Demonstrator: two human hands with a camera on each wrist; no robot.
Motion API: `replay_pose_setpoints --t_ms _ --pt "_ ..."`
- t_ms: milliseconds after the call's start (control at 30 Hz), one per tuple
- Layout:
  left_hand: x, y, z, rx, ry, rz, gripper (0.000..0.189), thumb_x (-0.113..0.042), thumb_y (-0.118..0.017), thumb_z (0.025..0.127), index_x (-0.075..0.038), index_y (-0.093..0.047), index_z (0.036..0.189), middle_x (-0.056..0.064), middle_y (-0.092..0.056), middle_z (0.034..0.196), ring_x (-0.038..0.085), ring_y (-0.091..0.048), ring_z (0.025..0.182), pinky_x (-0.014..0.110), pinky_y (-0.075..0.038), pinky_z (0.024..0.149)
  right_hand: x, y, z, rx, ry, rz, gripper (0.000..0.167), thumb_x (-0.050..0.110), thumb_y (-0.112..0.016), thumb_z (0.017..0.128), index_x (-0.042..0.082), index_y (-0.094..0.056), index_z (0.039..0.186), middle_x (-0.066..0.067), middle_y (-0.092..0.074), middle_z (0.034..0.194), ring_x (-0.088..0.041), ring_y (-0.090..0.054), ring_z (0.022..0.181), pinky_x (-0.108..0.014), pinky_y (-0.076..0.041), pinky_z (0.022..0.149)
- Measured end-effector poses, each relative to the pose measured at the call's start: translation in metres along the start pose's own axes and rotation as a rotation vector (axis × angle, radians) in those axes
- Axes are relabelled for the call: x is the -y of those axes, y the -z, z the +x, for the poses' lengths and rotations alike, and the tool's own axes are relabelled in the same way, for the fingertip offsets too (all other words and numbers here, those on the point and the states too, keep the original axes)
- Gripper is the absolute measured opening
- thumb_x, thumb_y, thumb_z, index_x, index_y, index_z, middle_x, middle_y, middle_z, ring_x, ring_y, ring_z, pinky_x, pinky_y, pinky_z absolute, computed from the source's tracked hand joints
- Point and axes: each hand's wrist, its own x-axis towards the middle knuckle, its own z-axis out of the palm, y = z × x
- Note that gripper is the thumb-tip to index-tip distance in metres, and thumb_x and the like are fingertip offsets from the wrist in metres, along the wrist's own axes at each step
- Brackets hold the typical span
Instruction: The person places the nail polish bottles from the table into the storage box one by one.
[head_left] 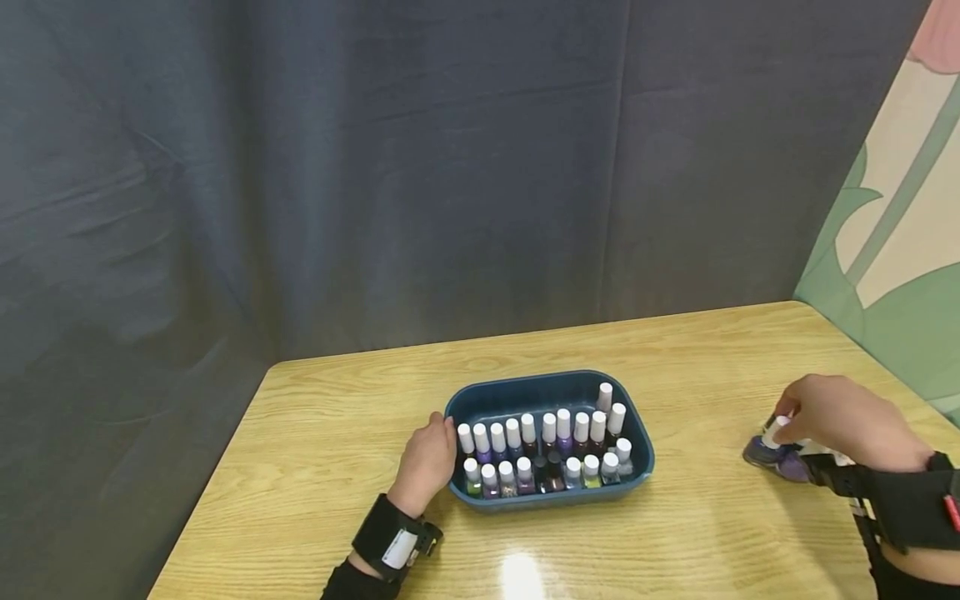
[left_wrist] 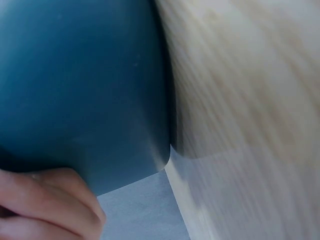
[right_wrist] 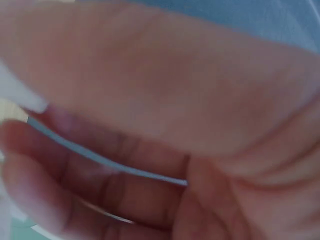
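Observation:
A dark blue plastic tub (head_left: 543,502) sits mid-table, holding rows of small nail polish bottles with mostly white caps (head_left: 564,423). At its left end, my left hand (head_left: 427,460) grips the rim; curled fingers (left_wrist: 55,202) lie against the tub wall (left_wrist: 85,90) in the left wrist view. Far to the right, my right hand (head_left: 851,421) pinches the white cap of a nail polish bottle (head_left: 775,432) low over the table. Beneath and beside it are dark grey and purple shapes (head_left: 793,467), partly covered by the hand. The right wrist view shows mostly thumb and fingers (right_wrist: 35,190).
The wood-grain table (head_left: 322,492) extends around the tub. A dark grey cloth (head_left: 465,183) hangs behind its back edge and along the left. A wall with a painted plant (head_left: 911,325) stands beyond the right edge.

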Motion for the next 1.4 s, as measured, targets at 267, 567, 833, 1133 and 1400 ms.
replay_pose_setpoints --t_ms 267,567,833,1133,1400 --pt "0.000 0.000 -0.001 -0.001 0.006 -0.003 0.026 -0.015 -0.040 0.097 0.005 -0.051 0.086 0.019 -0.056 0.063 0.035 -0.062 0.063 0.040 -0.043 0.049 0.007 -0.001 -0.003 -0.036 0.030 0.009 0.015 0.015 -0.072 0.072 0.005 -0.065 0.082 -0.009 -0.062 0.079 -0.018 -0.053 0.067 -0.036 -0.042 0.056" --pt "0.001 -0.002 0.000 -0.010 0.001 -0.006 0.025 -0.015 -0.040 0.097 0.004 -0.051 0.085 0.020 -0.057 0.064 0.035 -0.062 0.063 0.041 -0.044 0.049 0.004 -0.007 -0.001 -0.122 0.098 -0.004 0.014 0.015 -0.071 0.075 0.004 -0.067 0.083 -0.006 -0.064 0.079 -0.015 -0.055 0.066 -0.035 -0.044 0.057" --pt "0.001 -0.002 0.000 -0.013 0.010 -0.008 0.026 -0.016 -0.040 0.097 0.004 -0.051 0.085 0.020 -0.057 0.064 0.035 -0.062 0.064 0.041 -0.044 0.050 0.019 -0.011 -0.005 -0.396 0.194 -0.082 0.016 0.010 -0.063 0.082 -0.003 -0.068 0.090 -0.017 -0.067 0.081 -0.021 -0.058 0.063 -0.037 -0.044 0.056" --pt "0.001 -0.003 0.001 -0.023 -0.001 -0.009 0.026 -0.016 -0.041 0.097 0.004 -0.051 0.083 0.021 -0.058 0.064 0.037 -0.062 0.065 0.042 -0.044 0.051 0.035 -0.015 -0.002 -0.578 0.241 -0.049 0.023 0.008 -0.064 0.083 -0.010 -0.065 0.097 -0.026 -0.065 0.086 -0.024 -0.058 0.061 -0.033 -0.040 0.052" --pt "0.002 -0.004 0.002 -0.025 0.006 -0.002 0.025 -0.016 -0.041 0.097 0.003 -0.051 0.084 0.020 -0.058 0.064 0.037 -0.062 0.064 0.042 -0.044 0.050 0.048 -0.018 0.006 -0.692 0.264 -0.015 0.024 0.007 -0.066 0.080 -0.011 -0.064 0.096 -0.025 -0.062 0.081 -0.023 -0.054 0.057 -0.028 -0.034 0.048"
